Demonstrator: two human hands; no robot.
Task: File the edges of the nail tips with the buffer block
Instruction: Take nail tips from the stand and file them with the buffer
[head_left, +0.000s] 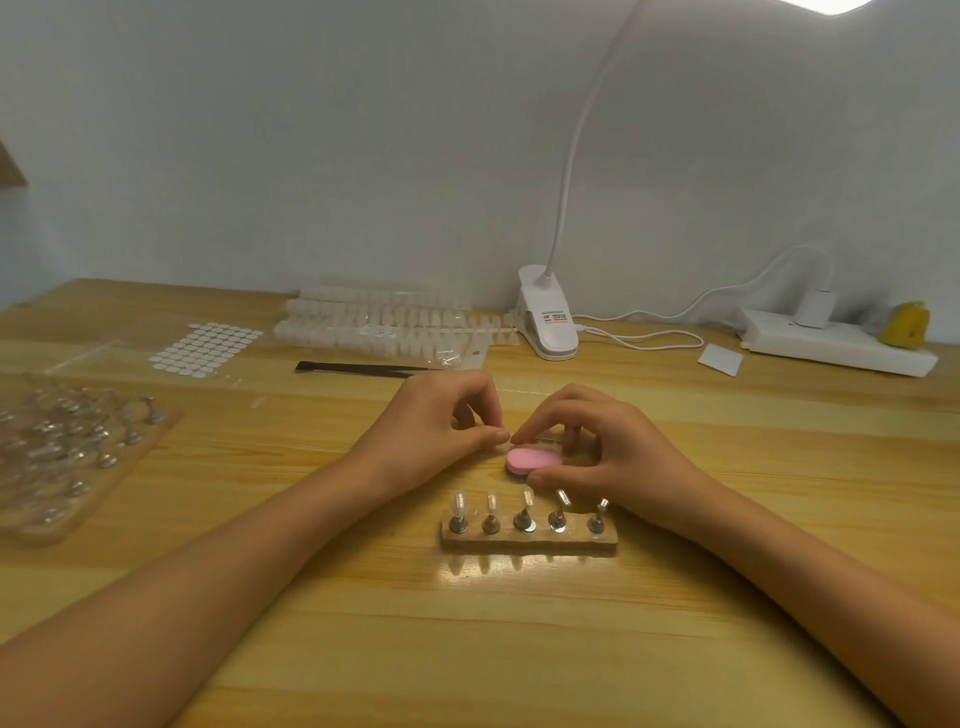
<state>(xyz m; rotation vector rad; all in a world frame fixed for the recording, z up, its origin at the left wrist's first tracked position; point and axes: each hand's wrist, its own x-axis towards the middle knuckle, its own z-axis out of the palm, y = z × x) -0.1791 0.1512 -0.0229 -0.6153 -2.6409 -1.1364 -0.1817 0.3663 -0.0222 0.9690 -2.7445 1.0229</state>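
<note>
Left hand: fingers curled, thumb and forefinger pinched narrow at the block's left end; contents too small to tell.
Right hand: thumb and fingers curled round the pink buffer block.
Buffer block: between both hands, low at the surface, just behind the stand.
Stand: five nail tips upright on pegs.

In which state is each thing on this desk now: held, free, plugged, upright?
Buffer block: gripped by the right hand.
Left hand: thumb and forefinger pinched at the block's edge; what they hold is too small to tell.
Stands: five seated in the holder, right two tilted.
Charger: plugged into the power strip.
Tweezers: lying flat, untouched.
</note>
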